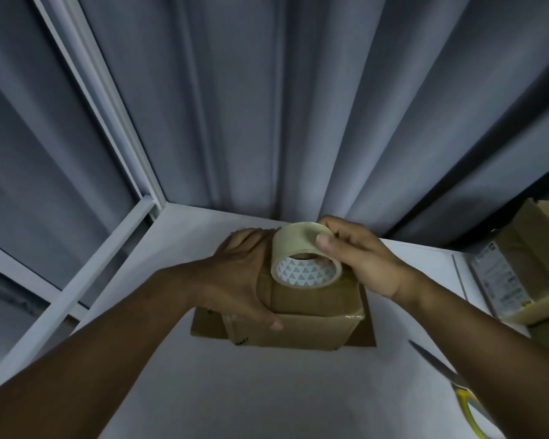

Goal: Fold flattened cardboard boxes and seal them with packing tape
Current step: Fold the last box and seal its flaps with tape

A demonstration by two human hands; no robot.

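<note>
Folded cardboard box [314, 324] sat mid-bench, flaps closed, on a flattened cardboard sheet [206, 324]. Packing tape roll [298, 248] hovered at the box top's 12 o'clock edge; contact unclear. Right hand [362, 261] was at the roll's 3 o'clock and pinched it, thumb on the outer face, fingers curled over the rim. Left hand [244, 280] gripped the box's 9 o'clock side, thumb on the front wall. Step looked like sealing. Next move likely needs the free tape end found and pulled along the seam while the left steadies. Scissors [438, 362] lay on the bench [267, 391] at 4 o'clock, more boxes [520, 264] at 2.
</note>
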